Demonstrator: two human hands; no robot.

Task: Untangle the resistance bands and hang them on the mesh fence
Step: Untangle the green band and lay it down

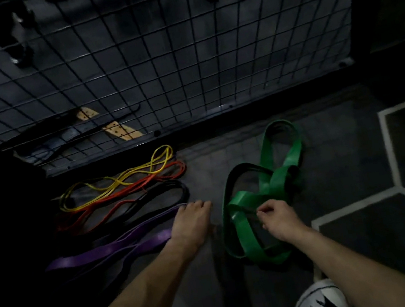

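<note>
Step in hand: untangling. Right hand [277,217] pinches strand of wide green rubber resistance band [262,197], knotted on floor below black wire mesh fence [152,54]. Left hand [191,222] fingers curled at end of purple flat resistance band [110,248]; grip unclear. Next, judged: work green loops free; nothing hung yet.

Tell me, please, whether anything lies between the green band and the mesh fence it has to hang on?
Nothing visible does. The green band lies tangled on the floor, with only bare floor between it and the fence. The other bands lie off to its left. The right hand pinches it; the tangle itself remains.
</note>
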